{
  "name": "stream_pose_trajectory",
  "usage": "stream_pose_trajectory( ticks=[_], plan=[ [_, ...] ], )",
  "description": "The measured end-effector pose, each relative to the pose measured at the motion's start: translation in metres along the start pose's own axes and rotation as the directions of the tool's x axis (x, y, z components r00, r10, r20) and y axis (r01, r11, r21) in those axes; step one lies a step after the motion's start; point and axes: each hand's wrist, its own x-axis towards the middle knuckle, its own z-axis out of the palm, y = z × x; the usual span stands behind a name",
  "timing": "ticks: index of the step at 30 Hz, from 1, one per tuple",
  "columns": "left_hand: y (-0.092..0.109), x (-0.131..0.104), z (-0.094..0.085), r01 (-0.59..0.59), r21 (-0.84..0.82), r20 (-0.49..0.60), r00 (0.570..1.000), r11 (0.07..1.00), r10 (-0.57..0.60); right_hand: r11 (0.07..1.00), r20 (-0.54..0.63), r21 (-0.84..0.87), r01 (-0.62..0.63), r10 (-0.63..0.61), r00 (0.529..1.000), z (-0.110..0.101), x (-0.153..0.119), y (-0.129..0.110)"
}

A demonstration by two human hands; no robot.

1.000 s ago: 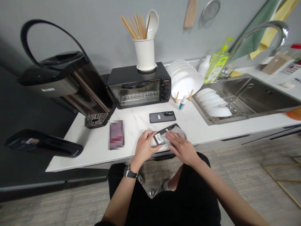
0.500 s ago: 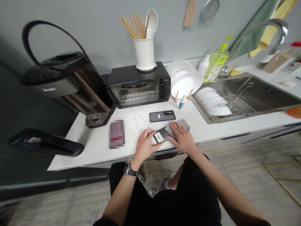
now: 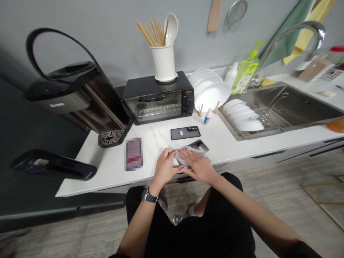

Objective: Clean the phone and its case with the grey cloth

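Cloth [image 3: 185, 163] slid left, exposing dark-lensed grey phone [image 3: 205, 147].

Lt grey cloth [image 3: 185, 163] under R hand [image 3: 198, 165]; phone [image 3: 188, 133] well beyond: dk grey, blk edge, wht label [image 3: 181, 133]; surface [image 3: 154, 143] wht, faint grey veins.

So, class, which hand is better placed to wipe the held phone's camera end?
Probably the right hand: it lies on the cloth, nearer the cameras of the phone; the left hand holds the opposite end.
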Motion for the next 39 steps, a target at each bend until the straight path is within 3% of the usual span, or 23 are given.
stream_pose_trajectory(
  ticks=[3,7,11,14,15,18,19,23,27,31,36,39],
  plan=[
    [0.000,0.000,0.000,0.004,0.000,0.005,1.000,1.000,-0.004,0.981,-0.100,-0.058,-0.183,0.176,0.979,-0.001,0.000,0.002],
    [0.000,0.000,-0.001,0.006,-0.015,0.024,1.000,1.000,-0.006,0.996,0.028,0.052,0.079,-0.080,0.996,0.000,-0.002,-0.002],
    [-0.001,0.001,-0.001,0.012,-0.017,0.032,0.999,1.000,-0.011,0.984,-0.102,-0.025,-0.178,0.175,0.979,-0.001,-0.002,-0.002],
    [-0.003,0.002,-0.001,-0.007,-0.035,0.027,1.000,0.999,0.008,0.994,0.028,0.083,0.065,-0.068,0.997,-0.001,-0.003,0.000],
    [-0.004,0.002,-0.001,-0.009,-0.037,0.023,1.000,0.999,0.010,0.993,0.045,0.087,0.076,-0.080,0.996,-0.002,-0.004,0.002],
    [-0.004,0.003,-0.001,-0.004,-0.030,0.029,1.000,1.000,0.005,0.981,-0.100,-0.025,-0.195,0.191,0.976,-0.002,-0.006,0.005],
    [-0.003,0.004,-0.001,-0.003,-0.027,0.035,0.999,1.000,0.004,0.975,-0.119,-0.035,-0.220,0.214,0.970,-0.002,-0.007,0.004],
    [-0.001,0.004,-0.002,-0.003,-0.018,0.052,0.999,1.000,0.004,0.998,0.013,0.041,0.046,-0.047,0.999,0.000,-0.009,-0.002],
    [-0.002,0.006,-0.001,-0.010,-0.013,0.071,0.997,1.000,0.010,0.983,-0.102,-0.055,-0.174,0.168,0.981,-0.003,-0.010,0.002],
    [-0.003,0.014,0.001,0.007,-0.039,0.114,0.993,0.999,-0.003,0.998,0.013,0.011,0.068,-0.068,0.998,-0.001,-0.008,0.004],
    [0.006,0.019,0.006,0.053,-0.212,0.123,0.992,0.976,-0.027,0.989,-0.138,-0.088,-0.119,0.106,0.985,-0.004,0.004,0.015],
    [0.009,0.016,0.012,0.130,-0.351,0.059,0.991,0.927,-0.116,0.998,-0.155,-0.056,-0.033,0.024,0.988,-0.001,0.016,-0.002]
  ],
)
